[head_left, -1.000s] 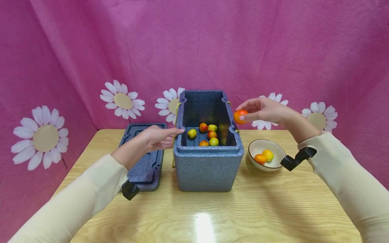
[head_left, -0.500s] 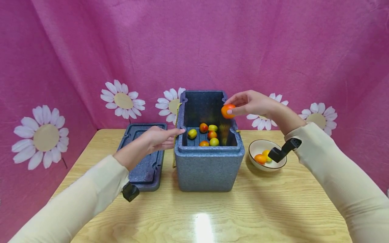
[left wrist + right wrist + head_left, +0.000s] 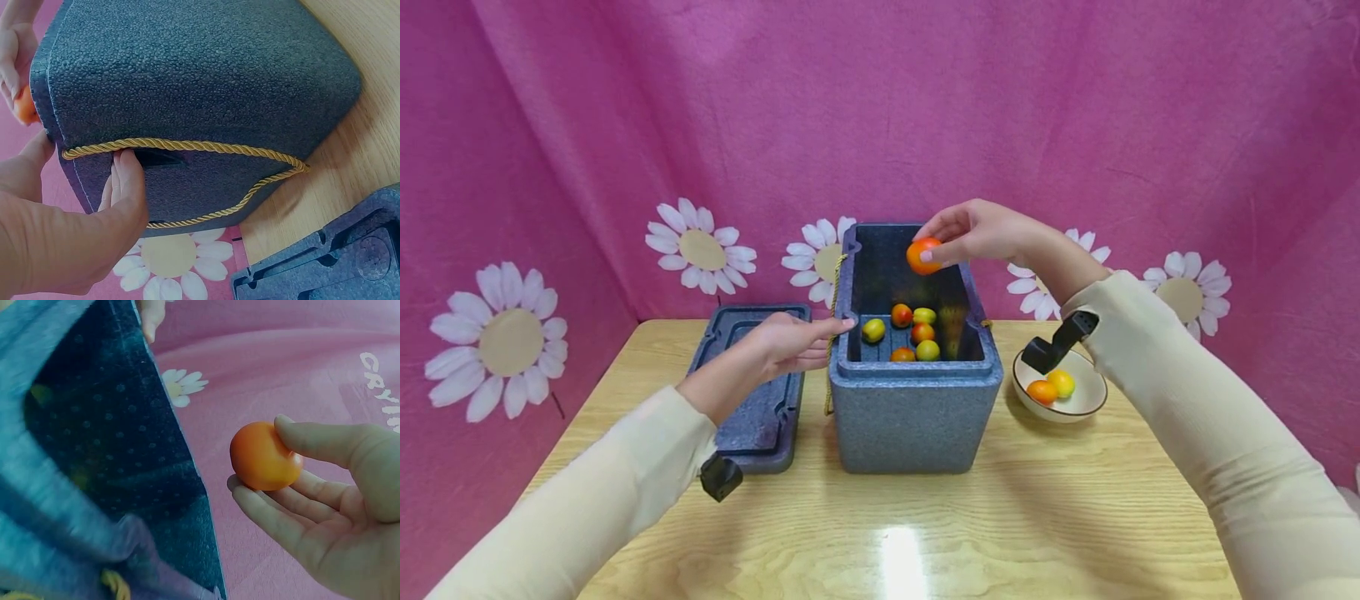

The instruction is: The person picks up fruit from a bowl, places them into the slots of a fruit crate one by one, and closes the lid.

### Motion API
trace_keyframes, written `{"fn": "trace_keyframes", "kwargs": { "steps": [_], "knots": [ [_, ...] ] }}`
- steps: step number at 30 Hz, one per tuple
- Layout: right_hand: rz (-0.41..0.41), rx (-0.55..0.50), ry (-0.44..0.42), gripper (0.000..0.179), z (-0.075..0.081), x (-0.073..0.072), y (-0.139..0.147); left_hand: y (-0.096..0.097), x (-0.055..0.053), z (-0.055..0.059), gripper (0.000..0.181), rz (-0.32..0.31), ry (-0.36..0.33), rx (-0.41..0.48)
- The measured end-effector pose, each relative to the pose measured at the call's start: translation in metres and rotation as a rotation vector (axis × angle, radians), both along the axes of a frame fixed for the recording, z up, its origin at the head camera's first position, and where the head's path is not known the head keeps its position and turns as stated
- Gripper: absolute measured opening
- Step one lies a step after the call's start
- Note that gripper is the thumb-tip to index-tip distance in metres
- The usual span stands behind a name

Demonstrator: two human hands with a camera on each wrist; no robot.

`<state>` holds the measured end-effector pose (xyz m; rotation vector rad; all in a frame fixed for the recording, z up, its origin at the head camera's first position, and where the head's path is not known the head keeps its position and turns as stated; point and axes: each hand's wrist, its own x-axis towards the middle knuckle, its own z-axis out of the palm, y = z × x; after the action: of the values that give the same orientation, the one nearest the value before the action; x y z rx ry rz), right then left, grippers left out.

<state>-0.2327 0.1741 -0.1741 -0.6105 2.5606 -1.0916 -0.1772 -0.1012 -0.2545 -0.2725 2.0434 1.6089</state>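
My right hand (image 3: 981, 233) pinches a round, smooth orange fruit (image 3: 923, 256) between thumb and fingertips, over the opening of the grey foam box (image 3: 910, 425). In the right wrist view the same orange fruit (image 3: 262, 456) sits at the fingertips, beside the box's dark inner wall (image 3: 125, 425). At the box's left side, my left hand (image 3: 786, 340) has its thumb on the rim and its fingers at a side recess under the yellow rope (image 3: 206, 146). Several small fruits (image 3: 922, 333), red, yellow and green-yellow, lie on the box floor; its near wall hides part of them.
Right of the box stands a cream bowl (image 3: 1090, 367) with a dark rim, holding one orange fruit (image 3: 1042, 392) and one yellow fruit (image 3: 1062, 383). The grey box lid (image 3: 748, 425) lies on the wooden table (image 3: 820, 533) at left. A pink flowered cloth (image 3: 880, 108) hangs behind.
My right hand has carried the orange fruit leftward and slightly up, from outside the box's right rim to over its opening. The left hand has stayed at the left rim.
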Motion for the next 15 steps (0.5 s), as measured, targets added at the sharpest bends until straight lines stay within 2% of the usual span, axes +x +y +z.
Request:
{"fn": "trace_keyframes", "kwargs": {
  "steps": [5, 15],
  "knots": [
    [-0.011, -0.023, -0.043, 0.037, 0.001, -0.007, -0.008, 0.002, 0.000, -0.002, 0.087, 0.009, -0.005, 0.011],
    [-0.102, -0.096, -0.130, 0.037, 0.000, -0.026, -0.022, 0.001, 0.000, -0.003, 0.087, 0.016, 0.003, 0.020]
  ]
}}
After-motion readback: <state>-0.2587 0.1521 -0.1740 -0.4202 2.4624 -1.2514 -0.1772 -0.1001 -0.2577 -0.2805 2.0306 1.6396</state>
